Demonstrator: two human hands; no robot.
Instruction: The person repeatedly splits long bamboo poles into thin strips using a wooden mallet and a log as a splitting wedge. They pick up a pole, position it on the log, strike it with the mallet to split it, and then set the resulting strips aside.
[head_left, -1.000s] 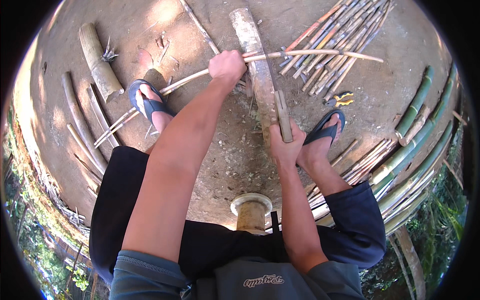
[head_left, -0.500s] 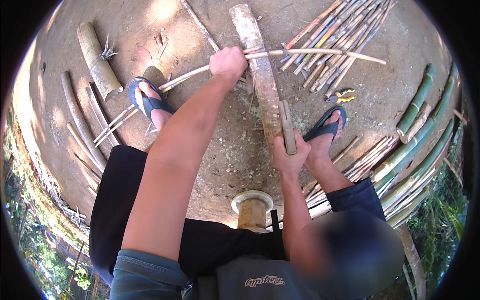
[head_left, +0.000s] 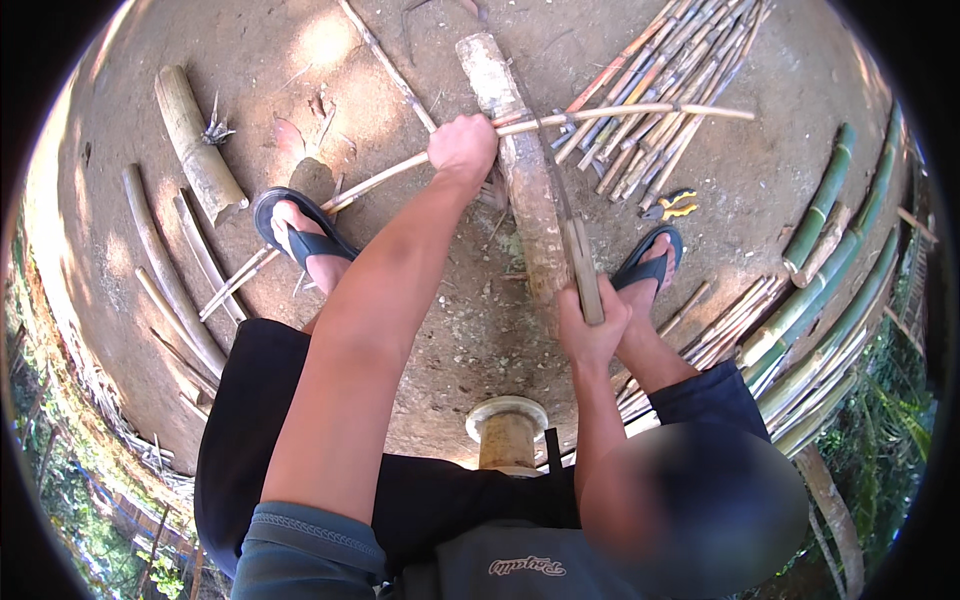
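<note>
My left hand [head_left: 463, 146] is closed round a thin, pale bamboo stick [head_left: 620, 113], pressed near the far part of a bark-covered log [head_left: 530, 205]. The stick crosses over the log and slants down left toward my sandalled foot. My right hand [head_left: 593, 320] grips the wooden handle [head_left: 582, 270] of a blade tool, beside the near end of the log. Its thin, dark blade [head_left: 553, 170] runs along the log's right side and meets the stick just right of my left hand. Whether it is a saw or a knife I cannot tell.
A bundle of bamboo sticks [head_left: 670, 90] lies at the far right, with a yellow-handled hand tool [head_left: 670, 205] nearby. Green bamboo poles [head_left: 830, 200] are on the right. A thick bamboo piece [head_left: 195, 140] rests at the far left. A flanged post [head_left: 507, 440] stands between my legs.
The whole view has shifted slightly, so most things sit lower in it. The stick's right end has risen a little relative to the bundle. Both hands keep their grips.
</note>
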